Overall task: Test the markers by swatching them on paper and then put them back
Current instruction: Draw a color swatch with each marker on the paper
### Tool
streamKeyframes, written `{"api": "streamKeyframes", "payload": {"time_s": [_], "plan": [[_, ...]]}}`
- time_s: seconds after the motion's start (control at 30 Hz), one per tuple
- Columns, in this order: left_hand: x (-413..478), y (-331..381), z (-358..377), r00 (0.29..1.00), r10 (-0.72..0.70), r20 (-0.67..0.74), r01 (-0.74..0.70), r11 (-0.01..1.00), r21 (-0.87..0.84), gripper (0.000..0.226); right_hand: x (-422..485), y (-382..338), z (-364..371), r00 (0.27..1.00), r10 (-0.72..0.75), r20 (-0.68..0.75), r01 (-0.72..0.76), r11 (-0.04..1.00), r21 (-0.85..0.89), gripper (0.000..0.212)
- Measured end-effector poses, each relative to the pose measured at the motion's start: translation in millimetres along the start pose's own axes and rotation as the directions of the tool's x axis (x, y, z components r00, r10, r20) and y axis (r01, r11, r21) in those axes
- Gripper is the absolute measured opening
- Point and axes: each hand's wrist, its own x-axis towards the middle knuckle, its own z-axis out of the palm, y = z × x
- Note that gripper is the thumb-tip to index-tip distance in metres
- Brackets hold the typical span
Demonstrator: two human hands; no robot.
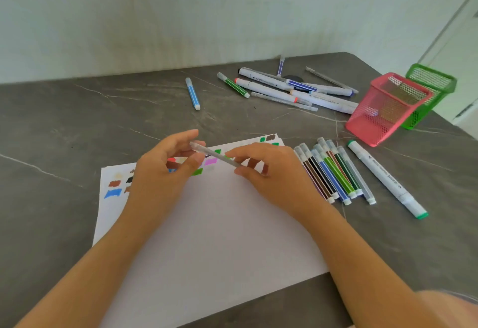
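The left hand (170,162) pinches one end of a pale marker (214,155). The right hand (269,170) grips the other end, just over the paper (219,224), likely to work the cap.

Home desk or craft corner. Grey marble-look tabletop (77,120), pale wall (181,17), 2 mesh pen holders (388,110), loose markers (284,87).

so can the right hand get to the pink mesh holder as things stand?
Probably yes: only the flat row of markers lies between the right hand and the pink mesh holder. It does hold the grey marker, though.
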Motion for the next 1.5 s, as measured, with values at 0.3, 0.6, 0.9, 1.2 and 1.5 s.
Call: {"api": "streamKeyframes", "payload": {"time_s": [0.3, 0.6, 0.9, 1.2, 1.5], "plan": [[15, 24, 30, 0.98, 0.02, 0.199, -0.04, 0.995, 0.095, 0.051, -17, 4, -24, 0.997, 0.04, -0.069, -0.048, 0.991, -0.122, 0.024], [7, 33, 70, 0.902, -0.03, 0.431, -0.222, 0.824, 0.521, 0.069, -70, 41, -87, 0.876, 0.318, -0.362, -0.367, 0.927, -0.074, 0.026], [1, 29, 102, 0.838, 0.004, 0.545, -0.408, 0.668, 0.623, 0.068, -102, 83, -132, 0.735, 0.449, -0.508, -0.56, 0.824, -0.081, 0.018], [-3, 27, 109, 0.86, 0.042, 0.508, -0.416, 0.634, 0.652, 0.078, -110, 107, -135, 0.685, 0.522, -0.508, -0.644, 0.76, -0.088, 0.017], [-2, 24, 111, 0.863, 0.06, 0.502, -0.426, 0.622, 0.657, 0.09, -111, 100, -135, 0.661, 0.546, -0.516, -0.679, 0.728, -0.099, 0.014]]}}
